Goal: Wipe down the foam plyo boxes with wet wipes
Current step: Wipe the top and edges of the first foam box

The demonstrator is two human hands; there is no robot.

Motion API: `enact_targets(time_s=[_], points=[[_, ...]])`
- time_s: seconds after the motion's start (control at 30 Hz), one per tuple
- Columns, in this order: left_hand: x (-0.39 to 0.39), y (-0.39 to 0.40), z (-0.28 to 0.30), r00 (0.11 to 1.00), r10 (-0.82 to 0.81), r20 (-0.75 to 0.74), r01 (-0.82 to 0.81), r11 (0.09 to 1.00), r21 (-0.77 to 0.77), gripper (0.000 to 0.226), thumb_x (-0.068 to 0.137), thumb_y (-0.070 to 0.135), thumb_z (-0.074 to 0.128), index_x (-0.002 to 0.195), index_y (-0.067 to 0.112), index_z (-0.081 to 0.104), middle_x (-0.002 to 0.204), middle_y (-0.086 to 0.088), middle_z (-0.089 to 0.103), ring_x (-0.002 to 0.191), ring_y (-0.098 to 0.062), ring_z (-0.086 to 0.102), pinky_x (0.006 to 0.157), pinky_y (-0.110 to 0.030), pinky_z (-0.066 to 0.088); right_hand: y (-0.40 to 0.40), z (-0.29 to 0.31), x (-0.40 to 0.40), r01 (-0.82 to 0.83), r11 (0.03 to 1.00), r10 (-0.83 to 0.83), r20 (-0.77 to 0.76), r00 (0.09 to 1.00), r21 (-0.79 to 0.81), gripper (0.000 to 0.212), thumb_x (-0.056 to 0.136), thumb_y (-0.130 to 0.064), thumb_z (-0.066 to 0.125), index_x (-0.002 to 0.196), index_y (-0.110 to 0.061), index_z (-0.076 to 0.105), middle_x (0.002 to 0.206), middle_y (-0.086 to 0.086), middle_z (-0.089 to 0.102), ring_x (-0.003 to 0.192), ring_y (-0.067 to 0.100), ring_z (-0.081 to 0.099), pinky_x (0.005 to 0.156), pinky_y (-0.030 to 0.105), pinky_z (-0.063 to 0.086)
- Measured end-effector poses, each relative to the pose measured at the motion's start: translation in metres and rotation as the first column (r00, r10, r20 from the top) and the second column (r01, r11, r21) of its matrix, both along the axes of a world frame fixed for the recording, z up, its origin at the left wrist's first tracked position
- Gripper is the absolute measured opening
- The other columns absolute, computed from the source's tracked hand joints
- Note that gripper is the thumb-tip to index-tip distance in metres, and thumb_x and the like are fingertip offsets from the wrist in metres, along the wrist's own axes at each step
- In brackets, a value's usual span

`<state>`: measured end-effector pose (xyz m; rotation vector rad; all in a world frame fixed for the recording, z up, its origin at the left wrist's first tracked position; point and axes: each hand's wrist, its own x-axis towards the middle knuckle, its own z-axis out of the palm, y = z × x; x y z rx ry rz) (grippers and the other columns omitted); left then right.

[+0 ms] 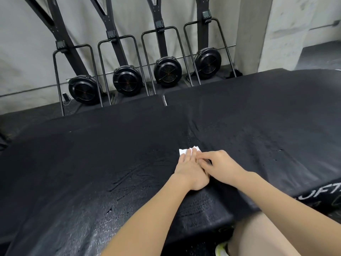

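Two bare forearms reach forward from the bottom of the view, with a bare knee and the edge of a yellow-green shoe [221, 250] at lower right. Beneath them lies the near foam plyo box [92, 172], its black top glistening with damp streaks and fine droplets, which suggests this stretch has already been wiped.

Further out, the hands meet near the seam between two boxes. The left hand [190, 170] lies flat, fingers straight, pressing a folded white wet wipe [184, 150] onto the surface; only the wipe's far edge peeks out past the fingertips. The right hand [219, 163] rests partly over the left, its fingers extended onto the left hand's fingers, adding pressure and gripping nothing of its own.

To the right, the second plyo box [267, 117] shows scattered wet specks near the seam, but its far half looks matte and dry. By that look, the job is partway through, with the right box and the far edges left.

Beyond the boxes, four black fan-wheel exercise machines [167, 71] stand in a row against a pale concrete wall [27, 43].
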<state>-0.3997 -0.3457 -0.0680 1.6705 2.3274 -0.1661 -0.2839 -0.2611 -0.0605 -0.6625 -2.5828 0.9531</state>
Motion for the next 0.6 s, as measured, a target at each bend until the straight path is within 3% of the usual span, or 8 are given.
enact_targets(time_s=[0.1, 0.17, 0.27, 0.43, 0.5, 0.6], points=[[0.019, -0.016, -0.001, 1.000, -0.014, -0.007, 0.014, 1.000, 0.016, 0.067, 0.104, 0.043, 0.019, 0.161, 0.017, -0.002, 0.167, -0.012, -0.018, 0.153, -0.029, -0.022, 0.125, -0.044, -0.010, -0.009, 0.002, 0.015, 0.004, 1.000, -0.003, 0.014, 1.000, -0.011, 0.029, 0.096, -0.019, 0.053, 0.107, -0.037, 0.072, 0.069, -0.005, 0.065, 0.059, 0.010, 0.059, 0.056, 0.028, 0.054], [0.033, -0.027, -0.003, 1.000, -0.010, -0.018, 0.011, 0.999, 0.032, 0.070, 0.104, 0.047, 0.017, 0.161, 0.014, -0.008, 0.167, -0.012, -0.019, 0.153, -0.029, -0.023, 0.124, -0.044, -0.010, -0.016, 0.002, 0.027, 0.006, 1.000, -0.006, 0.022, 1.000, 0.028, 0.029, 0.098, -0.016, 0.052, 0.105, -0.034, 0.073, 0.071, -0.009, 0.063, 0.062, 0.005, 0.058, 0.053, 0.022, 0.047], [0.055, -0.043, -0.009, 1.000, -0.008, -0.021, 0.009, 0.999, 0.042, 0.074, 0.104, 0.050, 0.015, 0.159, 0.009, -0.014, 0.166, -0.013, -0.021, 0.152, -0.031, -0.024, 0.124, -0.046, -0.011, -0.023, 0.001, 0.045, -0.001, 0.999, 0.000, 0.015, 1.000, 0.049, 0.029, 0.099, -0.016, 0.052, 0.095, -0.037, 0.071, 0.069, -0.012, 0.062, 0.062, 0.005, 0.054, 0.055, 0.017, 0.038], [0.092, -0.072, -0.023, 0.991, -0.028, -0.128, 0.038, 0.996, 0.075, 0.077, 0.105, 0.051, 0.011, 0.156, 0.000, -0.017, 0.165, -0.018, -0.022, 0.150, -0.035, -0.028, 0.123, -0.050, -0.013, -0.037, 0.004, 0.071, -0.054, 0.994, 0.053, 0.010, 0.999, 0.092, 0.032, 0.099, -0.017, 0.052, 0.089, -0.045, 0.065, 0.073, -0.014, 0.062, 0.067, 0.009, 0.056, 0.060, 0.014, 0.041], [0.104, -0.083, -0.028, 0.987, -0.029, -0.160, 0.046, 0.994, 0.101, 0.076, 0.106, 0.048, 0.011, 0.156, -0.002, -0.015, 0.165, -0.021, -0.020, 0.149, -0.039, -0.028, 0.122, -0.052, -0.013, -0.043, 0.001, 0.077, -0.077, 0.989, 0.074, 0.025, 0.997, 0.124, 0.027, 0.098, -0.017, 0.051, 0.085, -0.037, 0.064, 0.077, -0.009, 0.063, 0.076, 0.009, 0.058, 0.064, 0.015, 0.042], [0.117, -0.092, -0.035, 0.977, -0.040, -0.208, 0.069, 0.989, 0.133, 0.075, 0.106, 0.047, 0.012, 0.156, -0.004, -0.013, 0.165, -0.024, -0.015, 0.149, -0.042, -0.026, 0.122, -0.055, -0.011, -0.049, -0.006, 0.084, -0.077, 0.981, 0.072, 0.038, 0.997, 0.179, 0.022, 0.098, -0.018, 0.053, 0.102, -0.029, 0.072, 0.099, -0.014, 0.071, 0.107, -0.001, 0.061, 0.085, 0.016, 0.047]])
